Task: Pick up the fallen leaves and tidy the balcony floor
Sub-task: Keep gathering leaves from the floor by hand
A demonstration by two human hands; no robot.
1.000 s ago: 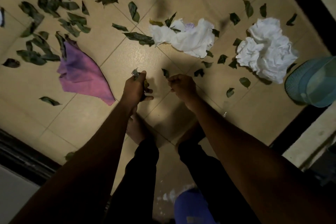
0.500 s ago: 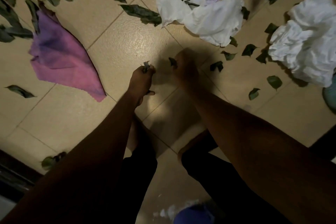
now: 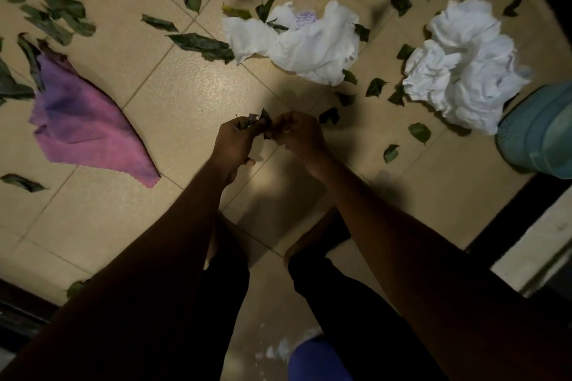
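where the hands meet: leaves (image 3: 257, 121) bunched
left hand (image 3: 233, 142): grips leaves
right hand (image 3: 298, 133): curled, probably pinching leaves too; blurred

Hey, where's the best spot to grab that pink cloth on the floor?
Pinch the pink cloth at its bunched far corner, coming down from above; that corner looks rumpled and raised, while the rest lies flat on the tiles.

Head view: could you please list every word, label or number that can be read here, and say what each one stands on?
Purple print on the white cloth in the middle of the floor: too blurred to read.
No other text shows anywhere in this view.
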